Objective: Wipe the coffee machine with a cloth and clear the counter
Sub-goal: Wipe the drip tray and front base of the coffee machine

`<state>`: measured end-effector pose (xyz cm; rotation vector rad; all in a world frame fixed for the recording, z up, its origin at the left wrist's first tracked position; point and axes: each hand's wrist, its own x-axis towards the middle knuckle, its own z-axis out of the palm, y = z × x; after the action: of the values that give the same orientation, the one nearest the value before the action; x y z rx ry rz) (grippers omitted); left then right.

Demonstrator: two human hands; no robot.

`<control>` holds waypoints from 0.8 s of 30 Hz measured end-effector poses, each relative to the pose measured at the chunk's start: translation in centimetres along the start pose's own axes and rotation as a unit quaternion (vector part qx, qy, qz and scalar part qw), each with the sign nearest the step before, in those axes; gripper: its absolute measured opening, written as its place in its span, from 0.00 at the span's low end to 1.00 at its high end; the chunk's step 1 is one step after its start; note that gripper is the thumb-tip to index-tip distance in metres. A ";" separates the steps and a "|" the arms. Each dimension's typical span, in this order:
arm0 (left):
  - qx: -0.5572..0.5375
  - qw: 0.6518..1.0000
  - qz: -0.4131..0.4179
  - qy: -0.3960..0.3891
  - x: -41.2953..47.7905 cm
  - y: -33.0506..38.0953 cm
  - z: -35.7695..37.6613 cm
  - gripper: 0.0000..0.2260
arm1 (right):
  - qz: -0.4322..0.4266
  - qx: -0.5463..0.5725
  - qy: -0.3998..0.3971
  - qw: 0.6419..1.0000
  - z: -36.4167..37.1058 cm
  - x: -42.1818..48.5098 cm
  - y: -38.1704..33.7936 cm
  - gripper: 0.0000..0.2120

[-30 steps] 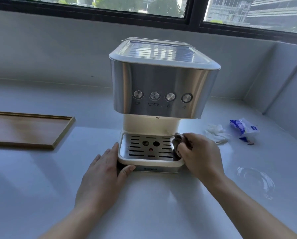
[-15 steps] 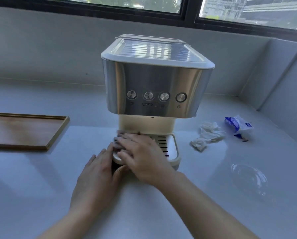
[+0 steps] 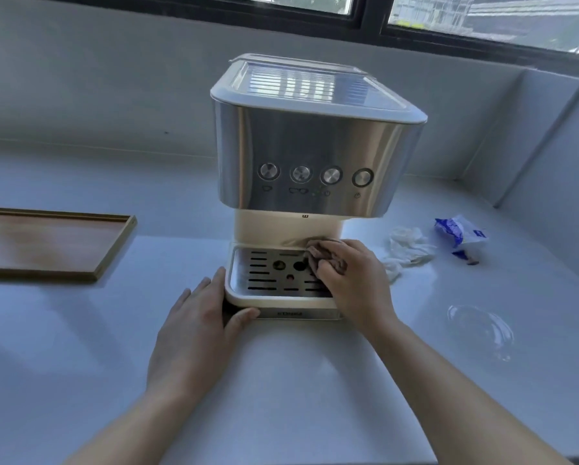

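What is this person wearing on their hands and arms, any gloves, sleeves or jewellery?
Nothing that shows. The left hand and the right hand are bare, with no gloves, rings or watch. The left forearm and right forearm are uncovered to the picture's edge; no sleeve shows.

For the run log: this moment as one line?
step: wipe drip tray | right hand: holds brown cloth on tray | left hand: rests against coffee machine base | counter: crumpled tissue, blue-white wrapper, clear lid
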<state>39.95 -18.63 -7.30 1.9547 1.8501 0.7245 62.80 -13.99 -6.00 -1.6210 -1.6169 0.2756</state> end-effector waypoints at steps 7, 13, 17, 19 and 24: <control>0.004 1.000 0.006 0.002 0.0 -0.1 0.4 0.26 | 0.019 0.046 0.006 0.999 -1.5 -5.0 -0.1 0.20; -0.003 1.000 0.015 0.021 0.2 -0.4 0.9 0.28 | -0.152 -0.164 0.011 0.975 0.2 -7.9 -1.7 0.19; 0.004 0.999 0.019 0.026 0.3 -1.1 1.1 0.29 | -0.182 -0.209 -0.073 0.958 2.6 -5.7 -5.5 0.19; -0.005 0.999 0.032 0.011 0.3 -1.0 0.7 0.26 | -0.166 -0.186 -0.120 0.961 4.6 -4.4 -7.5 0.19; -0.151 0.988 -0.004 -0.007 0.3 -1.0 -0.5 0.36 | -0.120 -0.095 -0.214 0.965 5.1 -1.3 -10.3 0.19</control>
<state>38.85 -18.27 -7.39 1.7525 1.6273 0.9256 51.68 -14.76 -2.97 -1.5547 -2.2091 0.3704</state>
